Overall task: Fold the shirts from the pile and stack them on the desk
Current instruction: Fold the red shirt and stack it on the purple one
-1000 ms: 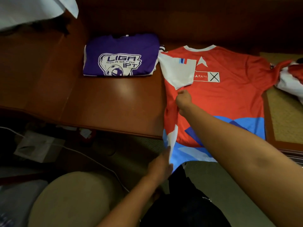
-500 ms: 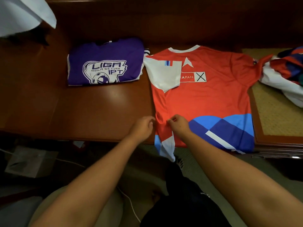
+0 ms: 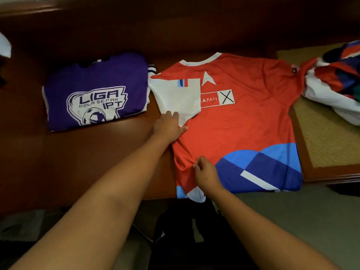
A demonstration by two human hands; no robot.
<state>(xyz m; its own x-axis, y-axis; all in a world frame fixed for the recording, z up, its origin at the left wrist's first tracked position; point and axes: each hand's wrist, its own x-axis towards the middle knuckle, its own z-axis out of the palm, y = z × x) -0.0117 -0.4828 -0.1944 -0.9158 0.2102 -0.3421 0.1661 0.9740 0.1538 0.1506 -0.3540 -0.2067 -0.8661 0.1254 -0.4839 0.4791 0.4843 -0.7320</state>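
Note:
A red jersey (image 3: 243,121) with a blue and white hem lies flat on the wooden desk (image 3: 101,149). Its left side and white sleeve (image 3: 175,96) are folded inward. My left hand (image 3: 168,126) lies flat with straight fingers on the folded left edge, just below the sleeve. My right hand (image 3: 204,172) pinches the red fabric near the lower left of the jersey. A folded purple shirt (image 3: 95,90) with a white "LIGA" logo sits to the left. The pile of unfolded shirts (image 3: 335,78) lies at the right.
The pile rests on a woven tan mat (image 3: 321,137) set into the desk's right part. A white cloth corner (image 3: 4,46) shows at the far left. Below the desk edge are dark trousers (image 3: 185,230) and a grey floor.
My left hand moved up from the lower left edge to the sleeve fold and flattened. My right hand stayed near the lower left of the jersey. The hem now lies more fully on the desk.

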